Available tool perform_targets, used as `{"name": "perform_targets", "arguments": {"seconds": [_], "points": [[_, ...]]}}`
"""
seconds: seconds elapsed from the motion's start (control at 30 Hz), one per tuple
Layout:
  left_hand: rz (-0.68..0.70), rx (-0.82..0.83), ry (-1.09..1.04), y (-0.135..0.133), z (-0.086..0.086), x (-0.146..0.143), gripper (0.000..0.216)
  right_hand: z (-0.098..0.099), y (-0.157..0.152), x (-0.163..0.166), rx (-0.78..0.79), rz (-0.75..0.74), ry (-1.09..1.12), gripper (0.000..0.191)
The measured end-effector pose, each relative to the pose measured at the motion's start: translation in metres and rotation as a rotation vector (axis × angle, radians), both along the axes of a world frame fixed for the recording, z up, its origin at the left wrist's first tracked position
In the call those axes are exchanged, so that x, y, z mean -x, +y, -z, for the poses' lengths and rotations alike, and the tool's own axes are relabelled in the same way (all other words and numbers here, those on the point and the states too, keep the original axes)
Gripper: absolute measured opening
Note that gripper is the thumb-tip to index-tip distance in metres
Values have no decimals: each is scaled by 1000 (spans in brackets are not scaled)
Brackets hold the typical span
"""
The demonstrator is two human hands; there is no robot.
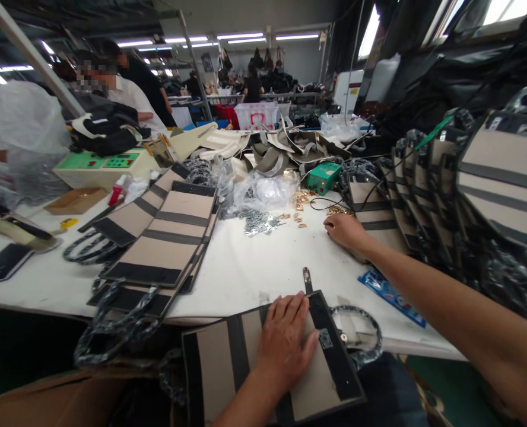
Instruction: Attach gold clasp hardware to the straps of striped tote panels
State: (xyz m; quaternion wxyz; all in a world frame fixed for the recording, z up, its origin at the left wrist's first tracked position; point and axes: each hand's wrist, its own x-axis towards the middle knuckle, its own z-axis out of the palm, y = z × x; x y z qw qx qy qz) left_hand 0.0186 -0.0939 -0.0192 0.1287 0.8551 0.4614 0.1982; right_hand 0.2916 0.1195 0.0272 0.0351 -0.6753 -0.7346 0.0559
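Observation:
My left hand [285,341] lies flat, fingers extended, on a beige and black handbag panel [214,367] at the table's front edge. A small metal plate [324,338] sits on its black band, to the right of my thumb. From the panel's far edge sticks a short strap with a metal fitting [307,276]; a plastic-wrapped handle [377,329] loops out on the right. Farther off, my right hand [346,231] rests on the table with curled fingers, just in front of small gold-coloured metal pieces [337,210]. Whatever its fingertips may hold is hidden.
Stacked bag panels [174,228] lie left; more panels [504,166] stand right. Silver plates [259,223], clear plastic [263,193] and a green box [323,178] with a black cable are mid-table. A blue packet [390,296] lies under my right forearm. Co-workers are behind.

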Motion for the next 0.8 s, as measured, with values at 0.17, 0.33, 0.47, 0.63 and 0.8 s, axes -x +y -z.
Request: {"name": "perform_targets", "arguments": {"seconds": [0.17, 0.33, 0.47, 0.63, 0.8], "points": [[11, 5, 0, 1, 2, 1, 57, -6, 35, -24, 106, 70, -153, 36], [17, 5, 2, 1, 3, 1, 57, 1, 44, -26, 173, 115, -236, 37], [12, -20, 10, 1, 2, 1, 56, 0, 39, -27, 149, 102, -242, 39], [9, -65, 11, 1, -1, 0, 54, -1, 35, -32, 110, 109, -235, 37], [3, -94, 11, 2, 2, 0, 55, 1, 36, -40, 56, 101, -188, 39]]}}
